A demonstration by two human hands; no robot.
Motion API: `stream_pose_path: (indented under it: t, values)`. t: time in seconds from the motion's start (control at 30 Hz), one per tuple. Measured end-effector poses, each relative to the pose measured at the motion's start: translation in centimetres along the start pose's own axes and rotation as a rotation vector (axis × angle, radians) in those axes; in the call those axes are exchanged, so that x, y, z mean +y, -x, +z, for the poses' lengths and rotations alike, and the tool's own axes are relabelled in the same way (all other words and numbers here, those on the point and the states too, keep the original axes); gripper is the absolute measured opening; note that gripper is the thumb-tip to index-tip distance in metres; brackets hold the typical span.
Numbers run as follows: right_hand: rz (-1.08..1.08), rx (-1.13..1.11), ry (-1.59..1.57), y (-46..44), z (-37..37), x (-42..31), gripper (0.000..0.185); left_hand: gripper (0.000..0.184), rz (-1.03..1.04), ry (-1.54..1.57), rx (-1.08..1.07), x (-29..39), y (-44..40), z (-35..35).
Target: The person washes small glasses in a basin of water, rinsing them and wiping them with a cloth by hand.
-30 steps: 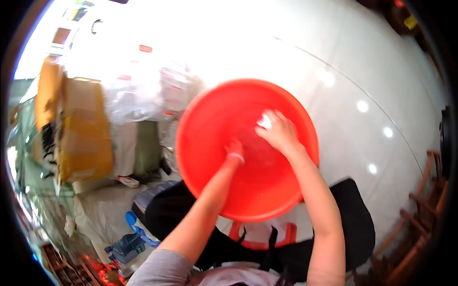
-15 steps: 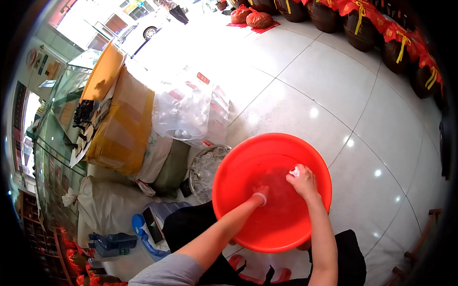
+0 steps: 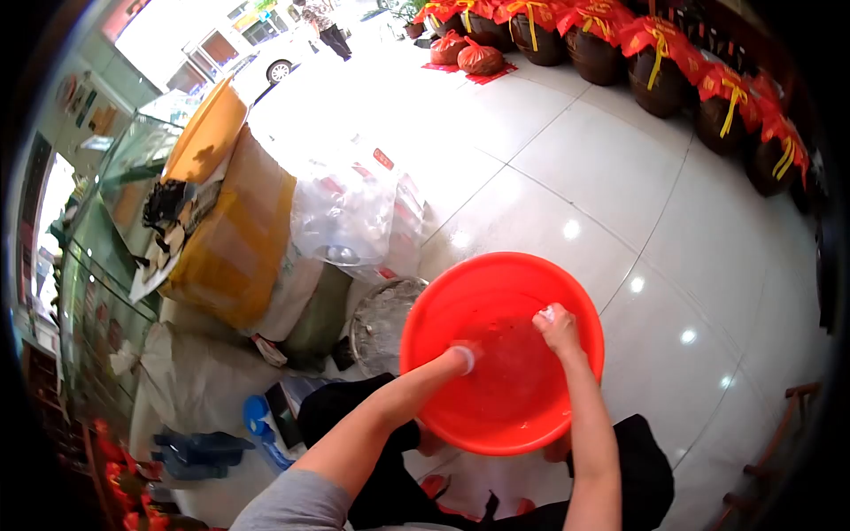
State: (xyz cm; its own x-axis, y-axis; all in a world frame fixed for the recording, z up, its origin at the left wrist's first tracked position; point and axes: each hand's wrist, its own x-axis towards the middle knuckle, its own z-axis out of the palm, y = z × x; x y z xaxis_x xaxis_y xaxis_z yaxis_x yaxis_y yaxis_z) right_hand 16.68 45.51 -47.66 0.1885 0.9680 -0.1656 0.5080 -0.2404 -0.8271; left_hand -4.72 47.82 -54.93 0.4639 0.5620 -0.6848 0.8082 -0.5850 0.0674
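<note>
A large red plastic basin (image 3: 589,354) stands on the floor between my legs, with water in it. My left hand (image 3: 471,348) reaches down into the left part of the basin, a pale band round its wrist. Its fingers are blurred at the water and I cannot make out their pose. Above the right side of the water, inside the rim, my right hand (image 3: 559,330) is closed around a small crumpled white thing (image 3: 546,313), perhaps a cloth. Just left of the basin sits a round metal bowl (image 3: 356,332) with clear, shiny contents.
Clear plastic bags (image 3: 341,217) stand beyond the metal bowl. A taped carton (image 3: 235,248) carries an orange basin (image 3: 208,133). Sacks and a blue item (image 3: 257,413) lie at left. Dark jars (image 3: 655,84) with red covers line the far right. A person (image 3: 323,26) is outside.
My left hand has moved left within the basin. My right hand stays near the right side, still closed on the white thing. The camera view has shifted slightly.
</note>
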Motion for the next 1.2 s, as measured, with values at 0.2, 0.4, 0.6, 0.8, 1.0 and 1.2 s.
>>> stream_pose_path:
  t: [0.2, 0.4, 0.6, 0.8, 1.0, 1.2]
  values:
    - [-0.034, 0.01, 0.082, 0.0, 0.0, 0.3, 0.036, 0.036, 0.023, 0.325, 0.113, 1.6, 5.3, -7.1]
    - [0.022, -0.095, 0.205, 0.1, 0.2, 0.4, 0.037, 0.031, 0.316, -0.387, -0.063, -0.1, 0.1, -1.5]
    - [0.058, -0.128, 0.2, 0.3, -0.1, -0.2, 0.041, 0.027, 0.143, 0.237, 0.123, 2.3, 7.9, -8.6]
    - [0.065, -0.129, 0.192, 0.1, 0.0, -0.1, 0.039, 0.031, 0.306, 0.536, 0.17, -0.4, 5.8, -2.2]
    - [0.06, -0.124, 0.187, 0.2, 0.0, 0.0, 0.039, 0.02, 0.167, 0.304, 0.245, 2.5, 10.5, -9.0]
    - [0.065, -0.129, 0.212, 0.5, 0.1, -0.1, 0.042, 0.024, 0.308, 0.635, 0.223, 1.2, 8.2, -5.0]
